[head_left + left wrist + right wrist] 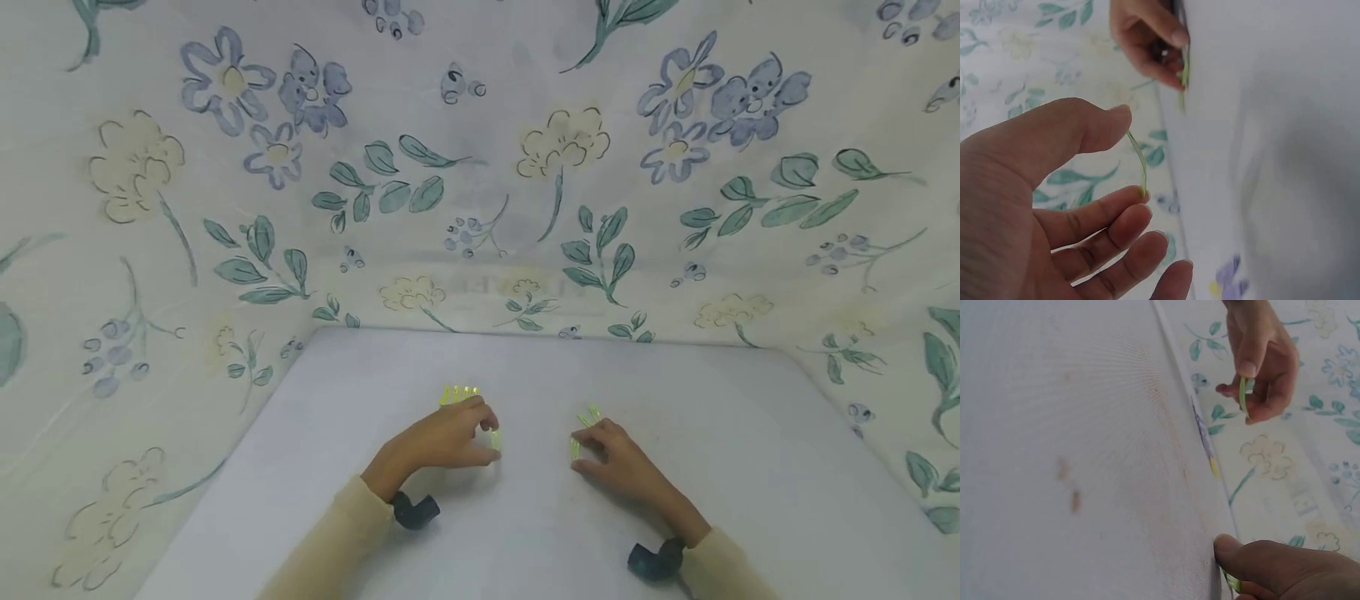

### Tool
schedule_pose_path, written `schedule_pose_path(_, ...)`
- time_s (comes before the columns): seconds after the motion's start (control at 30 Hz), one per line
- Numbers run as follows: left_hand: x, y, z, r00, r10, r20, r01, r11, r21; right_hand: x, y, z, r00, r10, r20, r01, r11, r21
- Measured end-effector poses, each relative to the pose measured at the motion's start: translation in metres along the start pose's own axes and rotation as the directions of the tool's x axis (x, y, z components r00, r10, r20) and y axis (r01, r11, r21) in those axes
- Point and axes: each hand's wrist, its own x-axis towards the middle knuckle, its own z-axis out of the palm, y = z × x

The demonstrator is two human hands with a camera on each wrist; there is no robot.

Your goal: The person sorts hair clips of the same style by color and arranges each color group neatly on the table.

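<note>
My left hand (442, 437) pinches a thin, translucent yellow-green strip (1140, 159) between thumb and index fingertip. The strip bows slightly, and the other fingers are loosely bent. A little above the white table, this hand is just in front of a row of several yellow-green strips (459, 392). Across a gap to the right, my right hand (622, 462) holds similar yellow-green material (575, 448) between thumb and fingers, close to the tabletop. Just beyond its fingers lie a few loose strips (590, 414). Part of what the right hand holds (1232, 581) is hidden behind its thumb.
The white table (525, 542) meets a flower-printed cloth (487, 208) at the back and sides. A dark curved device (416, 510) is at the left wrist, another dark device (655, 562) at the right. A small purple and yellow patch (1229, 280) shows on the surface.
</note>
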Motion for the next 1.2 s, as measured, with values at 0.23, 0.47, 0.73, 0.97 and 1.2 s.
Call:
schedule_pose_path(0.23, -0.030, -0.028, -0.020, 0.991, -0.115, -0.067, 0.116, 0.993, 0.009, 0.000, -0.002, 0.000, 1.000, -0.021, -0.004, 0.021, 1.000, -0.014)
schedule_pose_path(0.47, -0.050, -0.049, -0.025, 0.973, -0.210, -0.100, 0.219, 0.972, 0.088, 0.003, -0.003, 0.001, 1.000, -0.013, 0.010, 0.013, 1.000, -0.001)
schedule_pose_path(0.73, -0.054, -0.062, -0.014, 0.971, -0.230, -0.061, 0.235, 0.968, 0.086, -0.001, -0.004, -0.001, 1.000, -0.021, -0.004, 0.021, 1.000, -0.004)
schedule_pose_path(0.97, -0.052, -0.066, -0.009, 0.967, -0.246, -0.068, 0.252, 0.964, 0.090, -0.003, -0.003, -0.001, 0.999, -0.035, -0.011, 0.035, 0.999, -0.009)
schedule_pose_path(1.2, -0.053, -0.067, -0.007, 0.973, -0.220, -0.074, 0.228, 0.966, 0.119, -0.002, -0.004, -0.002, 0.998, -0.053, -0.016, 0.054, 0.999, 0.006)
